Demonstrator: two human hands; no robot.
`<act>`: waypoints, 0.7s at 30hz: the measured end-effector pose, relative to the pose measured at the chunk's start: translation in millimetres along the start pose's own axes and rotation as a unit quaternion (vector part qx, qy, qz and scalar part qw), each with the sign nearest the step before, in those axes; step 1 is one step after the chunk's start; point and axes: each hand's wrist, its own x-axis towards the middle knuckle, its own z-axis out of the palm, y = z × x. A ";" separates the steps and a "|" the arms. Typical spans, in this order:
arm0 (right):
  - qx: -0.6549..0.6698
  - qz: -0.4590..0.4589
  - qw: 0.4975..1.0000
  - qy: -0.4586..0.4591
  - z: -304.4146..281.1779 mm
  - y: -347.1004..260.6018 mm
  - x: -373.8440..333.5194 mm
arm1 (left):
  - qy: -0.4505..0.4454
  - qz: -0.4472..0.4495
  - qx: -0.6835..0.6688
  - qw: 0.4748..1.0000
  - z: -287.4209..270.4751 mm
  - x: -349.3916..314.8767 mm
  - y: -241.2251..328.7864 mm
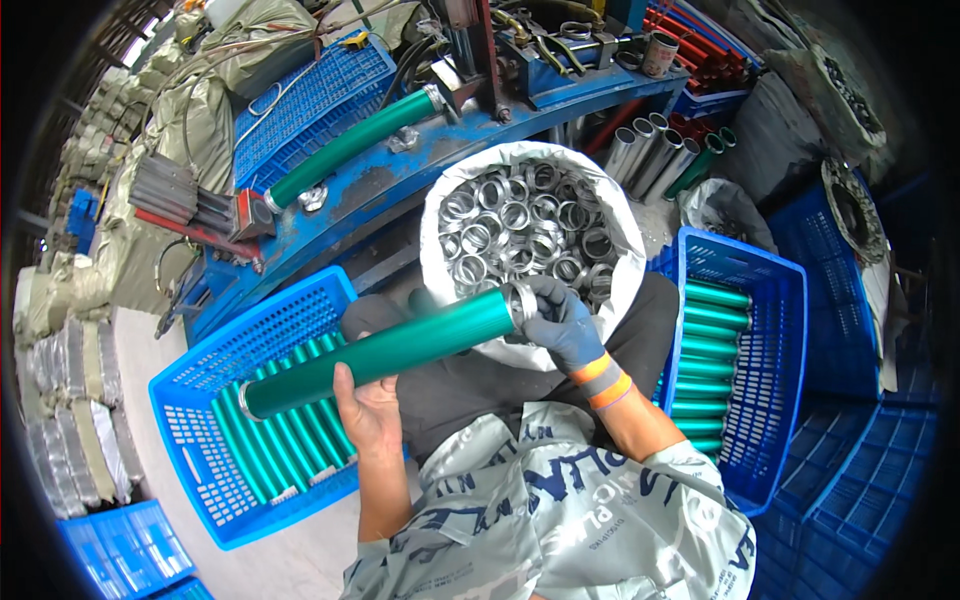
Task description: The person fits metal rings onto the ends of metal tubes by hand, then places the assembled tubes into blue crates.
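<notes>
A green metal tube (410, 352) lies slantwise across my lap, its right end higher. My bare left hand (370, 405) supports it from below near the middle, fingers wrapped round it. At the tube's right end is a silver ring (522, 303), gripped by my gloved right hand (568, 328); whether the ring is fully seated I cannot tell. Just beyond, a white sack (627, 250) is filled with loose silver rings (515, 216). Another silver collar shows at the tube's left end.
Blue crates (172, 425) stand on both sides, the left holding several green tubes (290, 430), the right crate (790, 350) more. A blue machine bench (335, 220) runs ahead, with a green tube (355, 145) held on it. Bare silver tubes (650, 155) stand behind the sack.
</notes>
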 end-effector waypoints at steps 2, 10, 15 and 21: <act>-0.026 0.014 1.000 0.002 7.9 -6.6 -0.3 | -0.003 0.002 -0.001 1.000 -5.0 -0.5 2.0; -0.156 0.066 0.985 0.016 15.5 -9.5 5.3 | 0.010 0.020 0.045 0.999 -18.6 9.8 2.9; -0.242 0.138 0.960 0.016 20.3 -30.3 20.5 | -0.009 0.014 0.076 0.997 -33.0 25.8 -4.5; -0.131 0.029 0.988 -0.078 29.2 -46.1 70.4 | 0.073 -0.024 -0.075 0.994 -42.0 45.4 -1.8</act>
